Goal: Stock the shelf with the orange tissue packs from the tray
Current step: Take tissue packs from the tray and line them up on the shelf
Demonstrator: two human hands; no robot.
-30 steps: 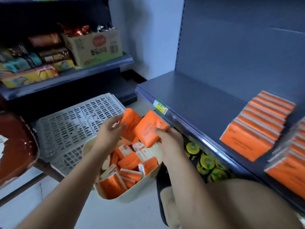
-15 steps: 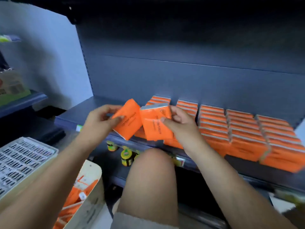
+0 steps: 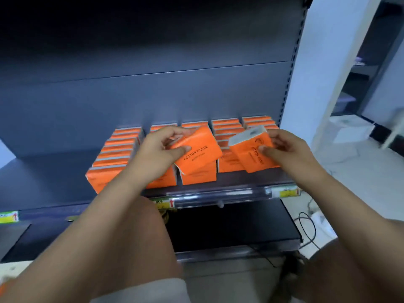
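Head view, centre: your left hand pinches one flat orange plastic tissue pack, and your right hand grips a second pack, both over the stocked orange rows. The dark grey metal shelf is bare at the frame's left, so the work seems partly done. The tray is out of frame.

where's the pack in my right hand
Head view, right of centre: the tissue pack is tilted in the right hand, over the stocked rows at the right end of the shelf, beside the other pack in the left hand.
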